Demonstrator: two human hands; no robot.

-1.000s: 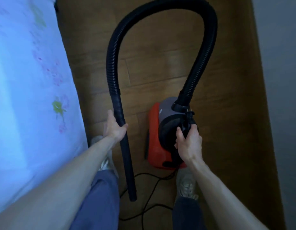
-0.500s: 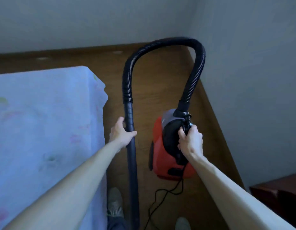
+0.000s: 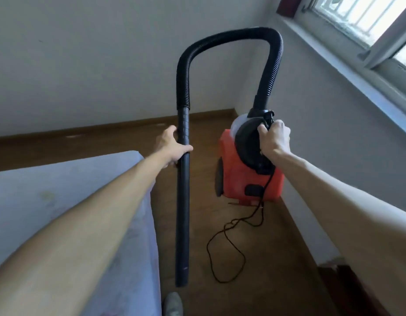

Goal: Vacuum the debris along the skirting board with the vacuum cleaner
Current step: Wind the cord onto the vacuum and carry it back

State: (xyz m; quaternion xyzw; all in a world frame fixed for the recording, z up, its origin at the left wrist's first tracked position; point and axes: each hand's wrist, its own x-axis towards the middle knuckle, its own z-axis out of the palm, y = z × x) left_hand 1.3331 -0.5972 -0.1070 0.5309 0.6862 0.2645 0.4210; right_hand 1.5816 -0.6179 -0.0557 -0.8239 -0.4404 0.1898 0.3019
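A red vacuum cleaner (image 3: 233,179) with a black top hangs off the wooden floor, carried by its black handle in my right hand (image 3: 275,139). Its ribbed black hose (image 3: 229,37) arches up and over to a straight black tube (image 3: 183,201) that points down toward the floor. My left hand (image 3: 173,148) grips that tube near its top. A wooden skirting board (image 3: 120,124) runs along the far wall to the corner and along the right wall. No debris is discernible on the floor.
A bed with a pale floral sheet (image 3: 60,190) fills the left. The vacuum's black power cord (image 3: 229,242) loops on the floor strip between bed and right wall. A dark wooden cabinet (image 3: 357,290) stands lower right. A window (image 3: 379,21) is upper right. My shoe (image 3: 173,303) shows below.
My view has tilted up from the floor to the room's corner and window. Both hands keep their grips, and the vacuum and tube now sit higher and further forward.
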